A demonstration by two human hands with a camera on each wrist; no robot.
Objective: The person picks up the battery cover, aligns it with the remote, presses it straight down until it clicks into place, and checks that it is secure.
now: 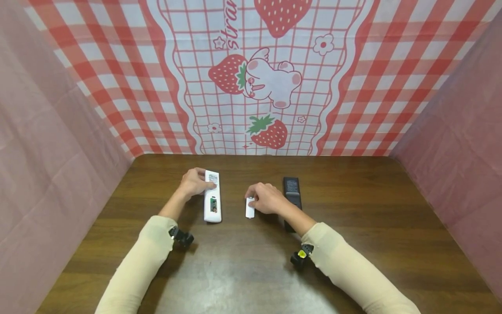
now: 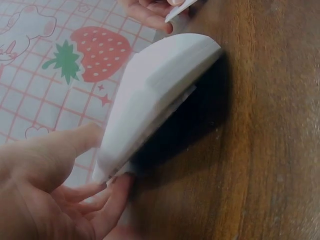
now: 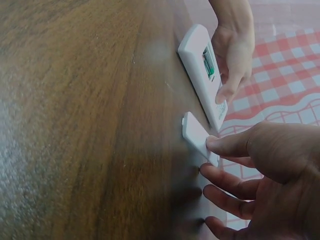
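My left hand [image 1: 194, 182] grips the far part of a white remote control [image 1: 212, 216], its thumb on the remote's back. The remote lies back side up, and something green shows inside its uncovered battery compartment [image 3: 208, 62]. Between thumb and fingers, my right hand [image 1: 266, 198] pinches a small white battery cover [image 1: 249, 212] just to the right of the remote. In the right wrist view the cover [image 3: 195, 132] is tilted and apart from the remote [image 3: 192, 57]. The left wrist view has the remote [image 2: 155, 85] side-on, hiding its compartment.
A black remote control [image 1: 292, 187] lies back side up under my right wrist, partly hidden by the forearm. The brown wooden table [image 1: 353, 196] meets a strawberry-patterned cloth [image 1: 266, 96] at its far edge. Pink cloths [image 1: 59, 131] hang on both sides.
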